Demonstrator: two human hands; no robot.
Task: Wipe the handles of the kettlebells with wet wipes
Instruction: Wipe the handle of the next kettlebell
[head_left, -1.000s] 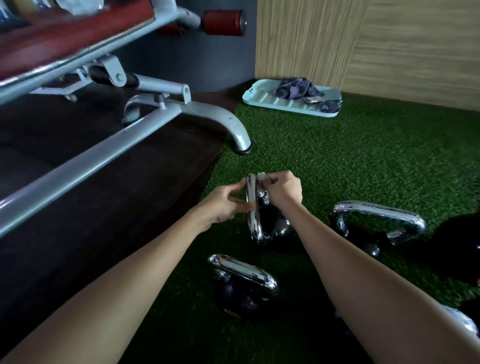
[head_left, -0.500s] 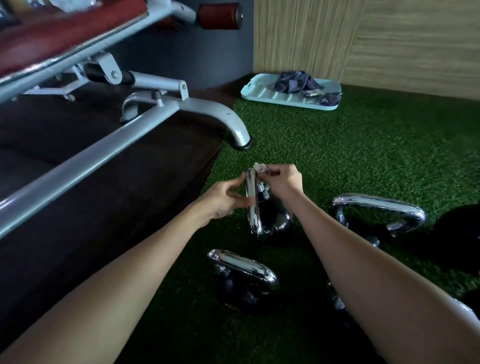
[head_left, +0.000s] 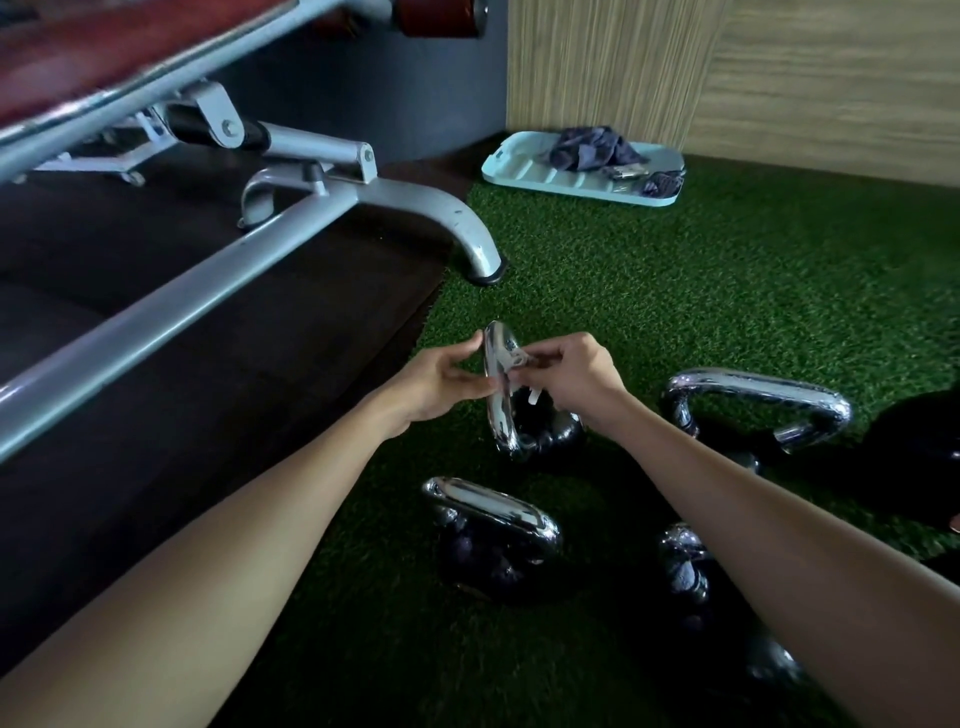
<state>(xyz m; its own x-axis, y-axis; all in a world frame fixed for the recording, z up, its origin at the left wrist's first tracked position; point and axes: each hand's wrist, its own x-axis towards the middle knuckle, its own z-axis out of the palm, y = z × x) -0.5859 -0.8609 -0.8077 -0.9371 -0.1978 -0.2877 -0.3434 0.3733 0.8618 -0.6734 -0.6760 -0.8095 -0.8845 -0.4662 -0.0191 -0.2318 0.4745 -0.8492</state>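
Handle (head_left: 497, 395) runs 12-to-6 o'clock; left hand (head_left: 441, 382) grip pinches it from 9, right hand (head_left: 579, 379) grip pinches wet wipe (head_left: 519, 358) from 3.

My right forearm (head_left: 779, 525) hid most of a chrome-handled black iron kettlebell (head_left: 683, 569); I saw the red padded bench (head_left: 93, 62) blurred and cropped.

Grey weight bench (head_left: 208, 291) over dark mat (head_left: 130, 467); pale-blue tray (head_left: 519, 171) with crumpled cloth (head_left: 592, 148) on green turf (head_left: 727, 291).
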